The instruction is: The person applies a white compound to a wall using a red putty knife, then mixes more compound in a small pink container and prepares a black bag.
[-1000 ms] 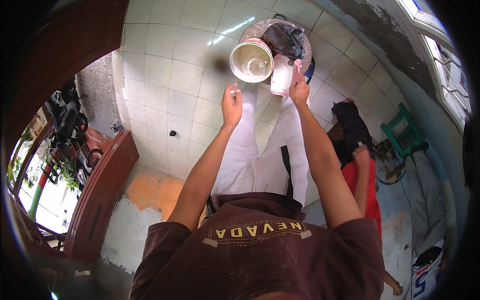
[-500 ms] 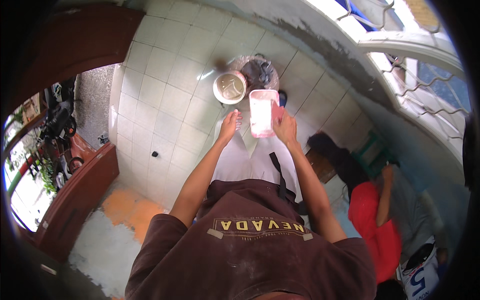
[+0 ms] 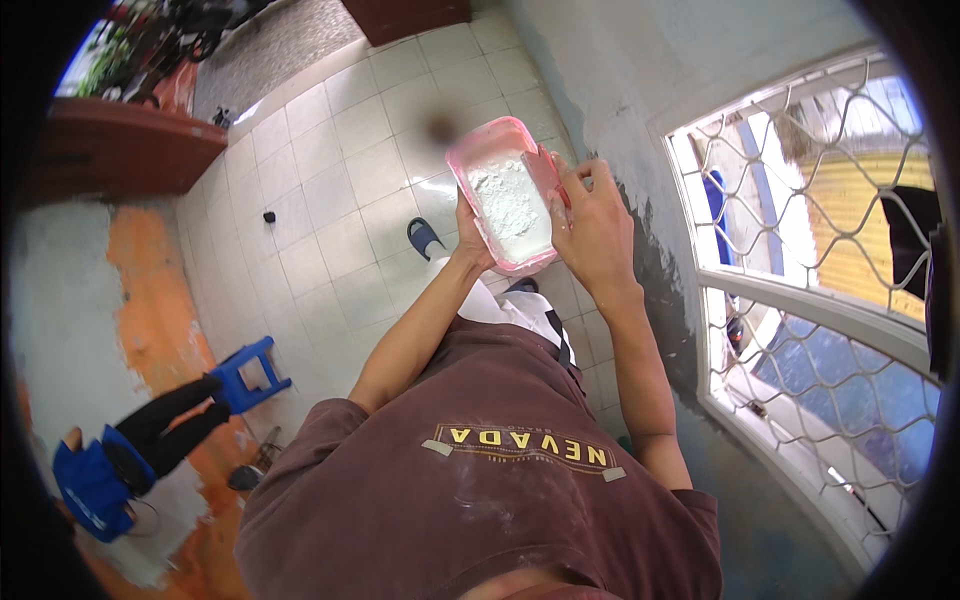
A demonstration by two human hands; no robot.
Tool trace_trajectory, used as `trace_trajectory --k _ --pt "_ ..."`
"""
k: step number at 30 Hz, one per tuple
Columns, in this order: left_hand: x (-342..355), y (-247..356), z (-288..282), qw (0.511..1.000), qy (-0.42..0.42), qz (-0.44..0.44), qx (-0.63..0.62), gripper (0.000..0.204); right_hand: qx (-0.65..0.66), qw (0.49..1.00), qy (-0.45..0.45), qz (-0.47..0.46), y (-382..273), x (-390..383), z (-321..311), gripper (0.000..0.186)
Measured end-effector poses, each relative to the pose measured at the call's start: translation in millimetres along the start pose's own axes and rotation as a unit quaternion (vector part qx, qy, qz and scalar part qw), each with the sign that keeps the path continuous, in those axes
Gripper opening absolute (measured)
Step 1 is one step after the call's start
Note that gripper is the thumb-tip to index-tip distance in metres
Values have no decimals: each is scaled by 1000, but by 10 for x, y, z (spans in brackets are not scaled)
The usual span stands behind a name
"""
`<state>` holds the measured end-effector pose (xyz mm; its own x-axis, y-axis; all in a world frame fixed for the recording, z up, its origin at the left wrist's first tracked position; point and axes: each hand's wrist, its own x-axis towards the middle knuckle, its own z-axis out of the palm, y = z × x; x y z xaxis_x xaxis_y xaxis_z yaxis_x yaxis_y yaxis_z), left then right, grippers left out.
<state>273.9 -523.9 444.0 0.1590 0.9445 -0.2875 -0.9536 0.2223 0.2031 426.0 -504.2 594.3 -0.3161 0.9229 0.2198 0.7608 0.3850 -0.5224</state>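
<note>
A pink rectangular plastic tub [image 3: 490, 147] is held out in front of my waist, with white powder [image 3: 508, 200] heaped inside. My left hand [image 3: 470, 238] grips its left side from beneath, the fingers partly hidden behind it. At the opposite side, my right hand [image 3: 598, 225] is closed on a flat reddish scraper [image 3: 545, 180]. The blade reaches over the tub's right rim and lies close to the inner wall; whether it touches the powder I cannot tell. White dust marks my right fingers.
To the right, a window with a white wire grille [image 3: 800, 300] is set in a patchy grey wall [image 3: 650, 290]. Another person in blue [image 3: 115, 475] is at lower left beside a blue plastic stool [image 3: 250, 375]. A brown door [image 3: 140, 150] stands at far left; pale tiles [image 3: 330, 220] cover the floor.
My left hand, free before, now holds the tub, which has come up closer to me. My body has turned toward the windowed wall; the bucket, bag and person in red have left the view.
</note>
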Motion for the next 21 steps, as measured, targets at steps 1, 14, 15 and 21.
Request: trace_trajectory --k 1,14,15,21 --pt "-62 37 44 999 -28 7 -25 66 -7 1000 13 -27 -92 14 -45 34" --pt "-276 465 191 999 -18 -5 34 90 -56 998 1 19 -566 -77 396 18" --pt "-253 513 211 999 -15 -25 31 90 -61 998 -2 32 -622 -63 486 16" --pt "-32 981 31 992 -45 -104 50 87 -26 999 22 41 -997 251 791 13"
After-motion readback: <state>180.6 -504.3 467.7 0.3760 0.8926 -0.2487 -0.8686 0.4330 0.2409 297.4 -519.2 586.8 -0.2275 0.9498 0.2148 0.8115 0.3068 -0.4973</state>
